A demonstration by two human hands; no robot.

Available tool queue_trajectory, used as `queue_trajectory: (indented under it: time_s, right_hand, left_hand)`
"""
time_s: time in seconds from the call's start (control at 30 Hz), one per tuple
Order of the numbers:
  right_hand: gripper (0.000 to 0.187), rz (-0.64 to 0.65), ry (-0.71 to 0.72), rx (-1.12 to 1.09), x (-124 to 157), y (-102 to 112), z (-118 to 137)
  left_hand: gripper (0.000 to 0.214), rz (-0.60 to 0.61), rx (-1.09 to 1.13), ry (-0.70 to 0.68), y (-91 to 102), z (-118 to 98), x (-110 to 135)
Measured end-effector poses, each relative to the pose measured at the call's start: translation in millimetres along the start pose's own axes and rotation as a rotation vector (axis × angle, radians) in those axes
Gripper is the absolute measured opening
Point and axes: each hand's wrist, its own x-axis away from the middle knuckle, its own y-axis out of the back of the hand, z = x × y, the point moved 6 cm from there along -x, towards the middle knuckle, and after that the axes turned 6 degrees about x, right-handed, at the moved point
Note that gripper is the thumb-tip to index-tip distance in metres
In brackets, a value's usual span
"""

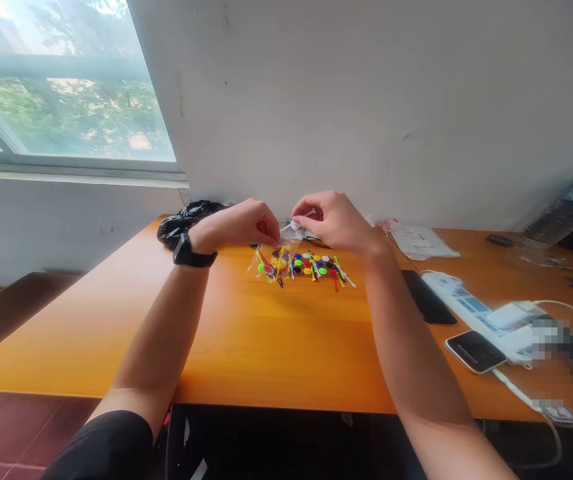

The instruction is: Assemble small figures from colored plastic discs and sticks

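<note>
My left hand [253, 223], with a black watch [193, 253] on its wrist, has its fingers pinched together at the top of a clear plastic bag [252, 268]. Colourful sticks and round discs show inside that bag. Just right of it, my right hand [339, 220] pinches a small white plastic stick with a round disc [295, 225] between thumb and finger, above the table. Below both hands, several coloured discs [322, 271] lie in rows on the table with sticks [313, 267] among them.
A black plastic bag [181, 223] lies behind my left wrist on the wooden table [266, 340]. To the right are a white power strip [471, 310] with cables, a phone [475, 352], a dark flat device [429, 300] and white packaging [423, 241]. A wall stands behind.
</note>
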Motion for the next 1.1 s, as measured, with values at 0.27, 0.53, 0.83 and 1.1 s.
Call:
queue_trajectory:
  time_s: [0.27,0.53,0.83,1.1]
  right_hand:
    - [0.012,0.086,-0.031,0.024,0,-11,9]
    - [0.024,0.193,-0.044,-0.003,5,-12,5]
    - [0.022,0.24,-0.022,0.021,3,-18,7]
    - [0.013,0.238,-0.029,-0.037,5,-18,4]
  left_hand:
    - [0.013,-0.002,-0.004,-0.051,-4.8,-16,-2]
    - [0.012,0.018,0.013,-0.028,-5.3,-20,-1]
    - [0.011,0.028,0.033,-0.019,-6.9,-19,-2]
    - [0.012,0.022,-0.019,-0.051,-8.8,-17,-3]
